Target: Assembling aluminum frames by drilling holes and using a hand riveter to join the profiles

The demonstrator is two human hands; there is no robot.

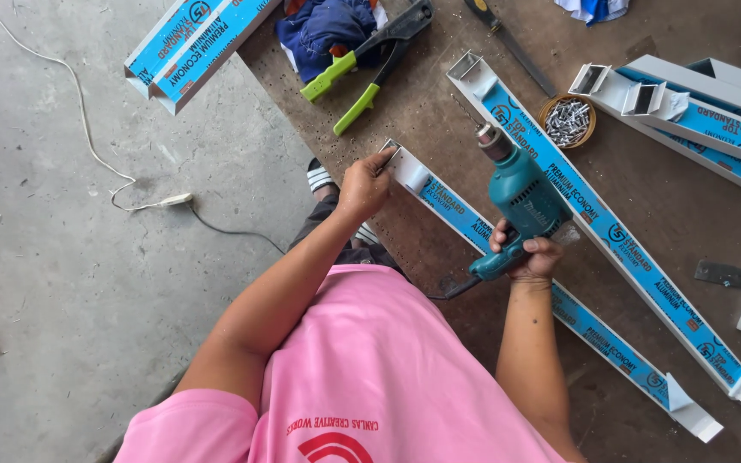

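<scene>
My left hand [364, 183] grips the near end of a long white aluminium profile [460, 216] wrapped in blue protective film, lying on the brown workbench [439, 129]. My right hand [527, 255] holds a teal electric drill [521, 195] by its handle, its chuck pointing away from me above the bench. The drill hangs between this profile and a second, parallel blue-filmed profile [619, 240] to the right.
A green-handled rivet tool [370, 53] and a blue cloth [323, 30] lie at the back. A small round bowl of rivets [568, 121] sits by more profiles [705, 111] at right. Another profile [190, 47] overhangs the bench corner. A white cord [87, 137] crosses the concrete floor.
</scene>
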